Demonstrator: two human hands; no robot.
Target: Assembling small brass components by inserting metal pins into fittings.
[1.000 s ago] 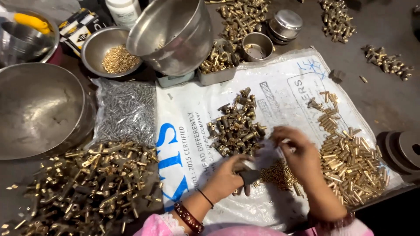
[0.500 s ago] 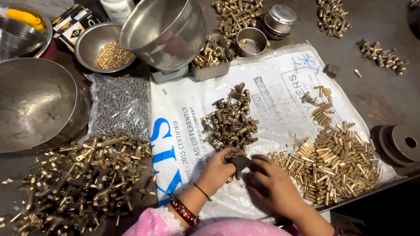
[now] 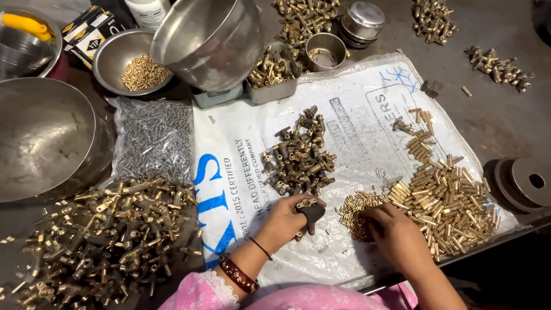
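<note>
Item: small brass fitting (image 3: 306, 202) seated on a dark holder (image 3: 310, 214), both gripped by the left hand (image 3: 285, 221), fingers curled round the holder, thumb steadying it. Location: near edge of the white printed sack (image 3: 367, 115) spread on the worktable, just below the heap of dark fittings (image 3: 298, 158).

Right hand (image 3: 397, 235): palm down, fingertips pressed into the pile of small brass pins (image 3: 354, 208); whether a pin was pinched could not be told, the fingers hiding it.

Handling, as judged: the fitting appeared solid metal, rigid, heavy for its size, smooth and apt to roll or slip; not fragile. Best held by its body against the holder, not by the protruding top. The pins appeared light, slick and fiddly, suited to a thumb-and-forefinger pinch taken one at a time along the shaft.

Adjacent stock: brass tubes (image 3: 453, 201) heaped at right of the pins; assembled brass pieces (image 3: 97, 235) at left; clear bag of steel screws (image 3: 152, 138); large steel bowl (image 3: 43, 138); small bowl of brass bits (image 3: 129, 60).
</note>
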